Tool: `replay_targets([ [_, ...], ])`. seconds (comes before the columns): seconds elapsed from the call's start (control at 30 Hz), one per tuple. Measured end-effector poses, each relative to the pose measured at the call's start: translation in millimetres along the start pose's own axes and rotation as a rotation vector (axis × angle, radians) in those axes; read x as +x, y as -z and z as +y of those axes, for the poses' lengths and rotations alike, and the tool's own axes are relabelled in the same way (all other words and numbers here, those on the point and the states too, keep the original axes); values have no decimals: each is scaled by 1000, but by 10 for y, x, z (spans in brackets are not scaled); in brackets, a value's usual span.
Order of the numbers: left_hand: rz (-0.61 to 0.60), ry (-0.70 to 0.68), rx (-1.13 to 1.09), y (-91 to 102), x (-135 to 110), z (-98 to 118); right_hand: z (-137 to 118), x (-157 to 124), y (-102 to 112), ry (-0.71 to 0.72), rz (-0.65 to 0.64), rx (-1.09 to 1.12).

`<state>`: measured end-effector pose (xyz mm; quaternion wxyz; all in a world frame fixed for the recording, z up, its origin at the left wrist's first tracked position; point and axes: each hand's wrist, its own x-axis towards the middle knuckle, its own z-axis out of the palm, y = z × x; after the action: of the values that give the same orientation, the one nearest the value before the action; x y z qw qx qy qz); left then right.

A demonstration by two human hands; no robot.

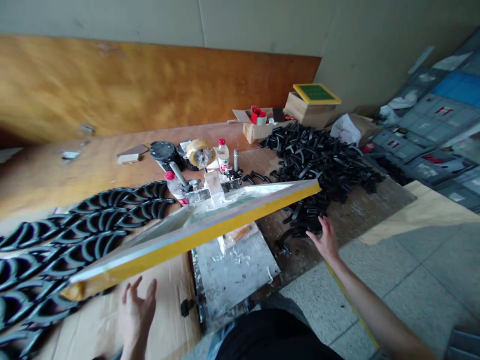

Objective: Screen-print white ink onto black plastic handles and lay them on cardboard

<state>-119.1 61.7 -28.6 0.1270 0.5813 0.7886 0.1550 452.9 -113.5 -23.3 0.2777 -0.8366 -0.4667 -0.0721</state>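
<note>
My left hand (138, 307) is over the cardboard, below the left end of a tilted screen-printing frame (210, 237); its fingers are apart and nothing shows in them. At the near edge of a heap of curved black handle-like parts (315, 155), my right hand (325, 241) has its thumb and fingers spread. I cannot tell whether its fingertips touch the parts. The yellow-edged frame is raised at an angle in a clamp (214, 186) above a pale metal base plate (238, 272). On the plate's far end rests a small block with an orange-brown top (240, 235).
Rows of curved black parts (88, 220) cover the left side. Behind the clamp are red-capped bottles (223, 156), a tape roll (200, 154) and a black tub (163, 151). Cardboard boxes (311, 111) stand at the back; grey crates (431, 122) are stacked right.
</note>
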Motion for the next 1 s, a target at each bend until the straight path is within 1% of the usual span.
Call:
replay_targets([
  [0.03, -11, 36, -9, -2, -76, -7, 199, -66, -34, -4, -36, -37],
  [0.07, -26, 66, -22, -4, -141, 0, 328, -129, -91, 10, -75, -64],
  [0.1, -38, 88, -35, -8, -194, 19, 392, -179, -163, 26, -101, -91],
  [0.13, -44, 100, -43, -14, -236, 48, 399, -207, -243, 39, -110, -119],
  [0.2, -54, 108, -57, -36, -285, 121, 288, -191, -393, 32, -91, -188],
  [0.27, -59, 116, -68, -73, -298, 195, 93, -92, -498, 9, -88, -252],
  [0.37, -47, 115, -105, -151, -283, 299, -213, 137, -561, 16, -170, -275],
  [0.47, -35, 95, -162, -231, -269, 413, -444, 374, -577, 5, -273, -244],
  [0.53, -28, 95, -193, -265, -274, 495, -516, 511, -592, -19, -330, -209],
  [0.6, -22, 103, -213, -266, -300, 570, -499, 621, -608, -48, -379, -137],
  [0.73, -41, 104, -237, -166, -405, 647, -282, 760, -596, -167, -488, 133],
  [0.8, -37, 114, -251, -84, -472, 640, -197, 810, -540, -233, -478, 229],
  [0.87, -22, 127, -262, 4, -536, 613, -207, 866, -445, -235, -423, 283],
  [0.93, -3, 134, -270, 87, -592, 584, -337, 928, -334, -166, -371, 327],
  [1.0, 18, 137, -278, 154, -633, 567, -588, 977, -239, -40, -318, 356],
])
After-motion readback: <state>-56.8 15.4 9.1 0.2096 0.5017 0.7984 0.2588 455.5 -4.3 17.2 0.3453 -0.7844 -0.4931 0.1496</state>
